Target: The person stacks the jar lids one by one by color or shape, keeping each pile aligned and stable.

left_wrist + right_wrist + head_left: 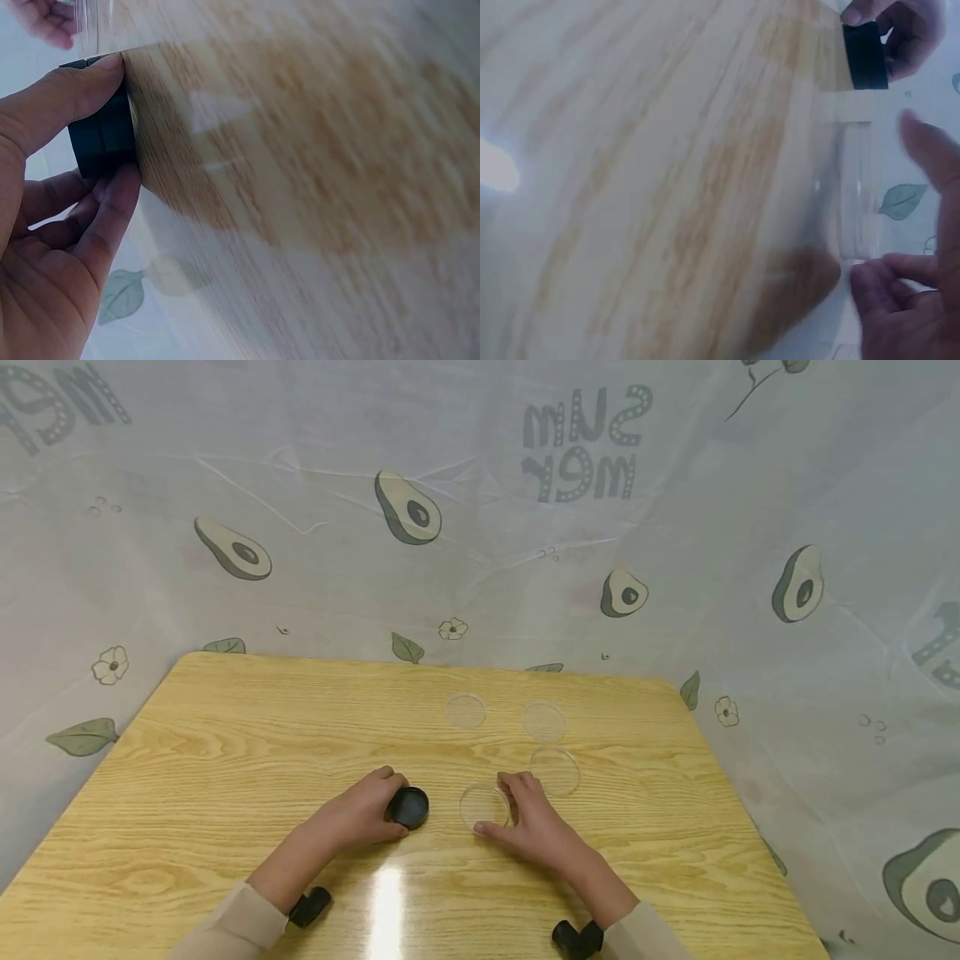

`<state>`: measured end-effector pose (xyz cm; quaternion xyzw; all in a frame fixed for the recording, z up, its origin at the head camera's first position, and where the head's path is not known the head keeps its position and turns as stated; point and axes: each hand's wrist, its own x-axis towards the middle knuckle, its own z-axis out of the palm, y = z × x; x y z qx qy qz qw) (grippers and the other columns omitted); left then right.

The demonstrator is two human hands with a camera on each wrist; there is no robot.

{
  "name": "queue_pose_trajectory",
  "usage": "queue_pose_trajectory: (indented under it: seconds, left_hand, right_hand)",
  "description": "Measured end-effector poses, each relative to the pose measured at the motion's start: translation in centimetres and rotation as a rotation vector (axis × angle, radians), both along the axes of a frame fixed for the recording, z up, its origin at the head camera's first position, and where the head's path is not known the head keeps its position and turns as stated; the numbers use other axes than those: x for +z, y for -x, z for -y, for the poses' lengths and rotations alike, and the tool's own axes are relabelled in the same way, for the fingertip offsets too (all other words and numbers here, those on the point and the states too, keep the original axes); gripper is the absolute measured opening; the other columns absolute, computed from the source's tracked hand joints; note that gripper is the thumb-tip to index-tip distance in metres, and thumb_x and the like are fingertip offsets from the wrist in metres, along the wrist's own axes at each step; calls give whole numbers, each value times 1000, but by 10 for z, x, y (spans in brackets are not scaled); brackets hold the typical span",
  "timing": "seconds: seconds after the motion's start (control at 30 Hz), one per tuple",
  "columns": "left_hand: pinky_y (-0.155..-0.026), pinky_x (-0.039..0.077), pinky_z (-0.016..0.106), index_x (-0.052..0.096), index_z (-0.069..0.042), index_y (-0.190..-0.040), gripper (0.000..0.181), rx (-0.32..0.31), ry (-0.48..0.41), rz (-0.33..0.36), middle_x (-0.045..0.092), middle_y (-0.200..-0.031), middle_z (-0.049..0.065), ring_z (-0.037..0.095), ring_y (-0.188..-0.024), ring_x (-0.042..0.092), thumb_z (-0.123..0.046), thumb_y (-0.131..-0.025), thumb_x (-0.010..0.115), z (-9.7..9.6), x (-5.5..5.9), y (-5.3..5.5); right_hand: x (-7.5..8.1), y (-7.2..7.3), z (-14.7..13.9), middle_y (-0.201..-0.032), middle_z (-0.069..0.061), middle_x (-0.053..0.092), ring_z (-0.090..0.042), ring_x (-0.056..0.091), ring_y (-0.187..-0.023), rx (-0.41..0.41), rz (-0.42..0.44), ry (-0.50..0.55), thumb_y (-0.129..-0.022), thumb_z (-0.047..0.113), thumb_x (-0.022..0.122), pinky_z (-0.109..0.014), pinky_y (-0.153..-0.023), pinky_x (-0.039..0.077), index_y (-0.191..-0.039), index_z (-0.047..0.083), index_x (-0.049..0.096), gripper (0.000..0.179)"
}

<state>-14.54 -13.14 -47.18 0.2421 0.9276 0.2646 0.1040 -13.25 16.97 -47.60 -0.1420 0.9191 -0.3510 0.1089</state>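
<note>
My left hand grips a short round black container, which sits on the wooden table. Thumb and fingers press its opposite sides, and a seam runs around its wall in the left wrist view. To its right lies a clear petri dish, flat on the table. Around that dish's right side is my right hand. In the right wrist view its fingertips touch or nearly touch the rim of the dish, while the thumb stands apart above it.
Three more clear round dishes lie behind: one at the back, another to its right, and a third just beyond my right hand. The wooden table meets a printed curtain at its back and sides.
</note>
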Motion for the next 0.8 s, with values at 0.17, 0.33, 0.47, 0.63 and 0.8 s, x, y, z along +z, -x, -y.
queue_pose_trajectory:
  seconds: [0.17,0.33,0.47,0.63,0.8]
  left_hand:
    - [-79,51,36,65,0,-119,47,-12,-3,-17,59,-105,7,16,-90,56,-18,-83,89,1,-2,1]
    - [-78,51,35,65,-1,-118,46,-3,1,-17,58,-104,7,16,-90,56,-18,-83,89,1,-2,0]
    - [-79,51,36,65,-1,-118,45,-10,-5,-19,59,-105,7,16,-90,56,-18,-83,89,1,-1,-1]
    - [-78,50,34,65,-1,-118,45,-8,-1,-18,58,-104,7,15,-89,55,-18,-83,89,1,-1,-1]
    - [-78,50,34,65,-1,-119,46,-10,-2,-17,58,-105,7,16,-89,56,-18,-83,89,2,-1,0]
  right_hand:
    - [3,16,6,-146,-19,48,-32,51,-132,-51,-66,20,-96,43,77,-55,-108,47,-156,0,42,82]
    - [8,41,11,-147,-23,46,-36,52,-130,-57,-92,15,-100,36,73,-55,-105,49,-157,-3,38,77]
    - [8,62,15,-147,-25,45,-38,51,-130,-77,-84,13,-101,33,72,-55,-106,49,-157,-4,36,76]
    - [1,83,23,-146,-25,45,-36,50,-126,-99,-67,29,-101,34,71,-55,-107,47,-157,-6,36,77]
    - [-8,96,28,-140,-26,46,-33,46,-115,-123,-49,52,-102,36,70,-52,-102,46,-156,-8,34,78]
